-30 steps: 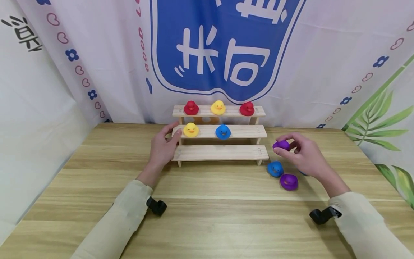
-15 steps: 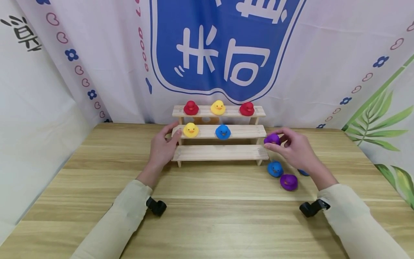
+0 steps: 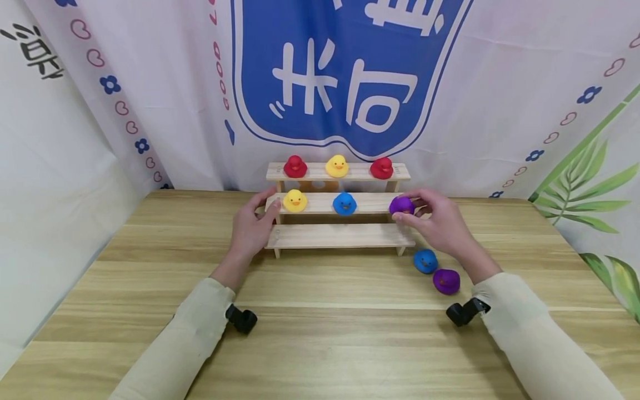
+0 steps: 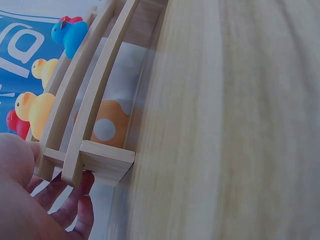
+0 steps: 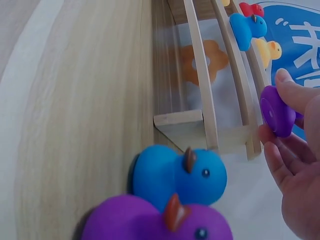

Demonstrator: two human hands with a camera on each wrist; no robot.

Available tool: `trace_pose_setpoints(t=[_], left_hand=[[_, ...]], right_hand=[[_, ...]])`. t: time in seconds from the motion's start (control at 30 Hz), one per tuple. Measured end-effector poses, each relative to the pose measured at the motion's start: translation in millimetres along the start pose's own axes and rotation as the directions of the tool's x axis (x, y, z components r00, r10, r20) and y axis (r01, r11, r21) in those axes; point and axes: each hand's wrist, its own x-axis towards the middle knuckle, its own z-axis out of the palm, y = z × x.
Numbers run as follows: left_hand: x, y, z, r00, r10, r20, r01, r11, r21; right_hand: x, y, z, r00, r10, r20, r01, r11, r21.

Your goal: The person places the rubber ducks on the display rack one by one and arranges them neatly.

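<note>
My right hand (image 3: 437,219) pinches a purple rubber duck (image 3: 401,205) between thumb and fingers at the right end of the middle tier. In the right wrist view the held duck (image 5: 278,111) is tilted, its flat base facing the shelf; contact is unclear. My left hand (image 3: 253,223) grips the left end of the three-tier wooden display shelf (image 3: 340,236), thumb at the middle tier, fingers curled behind the end in the left wrist view. A yellow duck (image 3: 295,200) and a blue duck (image 3: 345,204) sit on that tier.
On the top tier stand a red duck (image 3: 295,166), a yellow duck (image 3: 337,165) and another red duck (image 3: 382,168). A blue duck (image 3: 425,260) and a purple duck (image 3: 446,281) lie on the wooden table (image 3: 320,344), front right. A printed curtain (image 3: 190,111) hangs behind.
My right hand has moved left with the purple duck, from right of the shelf to the middle tier's right end. My left hand has stayed at the shelf's left end.
</note>
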Motion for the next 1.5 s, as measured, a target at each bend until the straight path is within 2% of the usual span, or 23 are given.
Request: trace_pose_setpoints(t=[0.17,0.43,0.67,1.1,1.27,1.5], left_hand=[[-0.1,0.1,-0.2,1.0,0.006,0.0,-0.006,1.0,0.0],[0.6,-0.2,0.4,1.0,0.002,-0.004,-0.002,1.0,0.006],[0.9,-1.0,-0.1,1.0,-0.001,0.007,0.001,1.0,-0.002],[2.1,1.7,3.0,1.0,0.011,0.017,-0.011,1.0,0.002],[-0.1,0.7,-0.3,1.0,0.0,0.006,0.0,1.0,0.01],[-0.3,-0.6,-0.6,0.999,0.038,0.001,-0.038,0.999,0.016]], right_hand=[[3.3,-2,4,1.0,-0.003,0.012,0.003,1.0,0.009],[5.4,-1,8,0.998,0.057,0.025,-0.057,0.998,-0.016],[7.5,-1,11,0.997,0.078,-0.001,-0.078,0.996,-0.035],[11.5,-11,18,0.979,0.19,-0.07,-0.191,0.982,-0.008],[14.5,-14,25,0.976,0.203,-0.079,-0.205,0.979,-0.015],[14.7,-14,26,0.976,0.193,-0.097,-0.197,0.979,-0.041]])
